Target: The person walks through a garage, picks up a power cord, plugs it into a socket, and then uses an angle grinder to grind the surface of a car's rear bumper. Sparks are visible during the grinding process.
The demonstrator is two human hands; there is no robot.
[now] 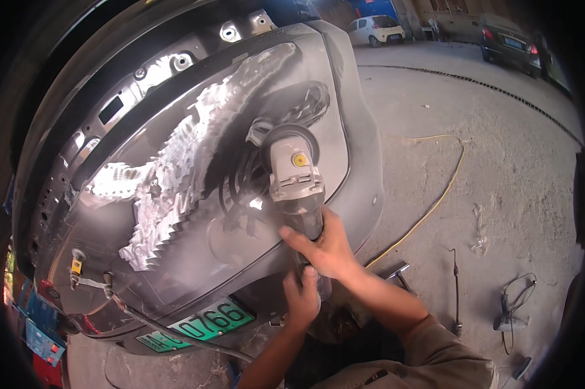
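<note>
A worn grey angle grinder with a yellow button is held in both my hands. Its round head lies against the dark rear panel of a car, on the right part of the panel. My right hand is wrapped around the grinder's body, just behind the head housing. Lower down, my left hand is closed on its rear end. Shiny bare metal with ridged marks runs in a wide streak across the panel. Dust hazes the surface around the grinder.
A cable runs from a clamp on the panel, above the green plate. At lower left stands a blue machine. On the floor lie a yellow hose, a hammer and a long rod tool.
</note>
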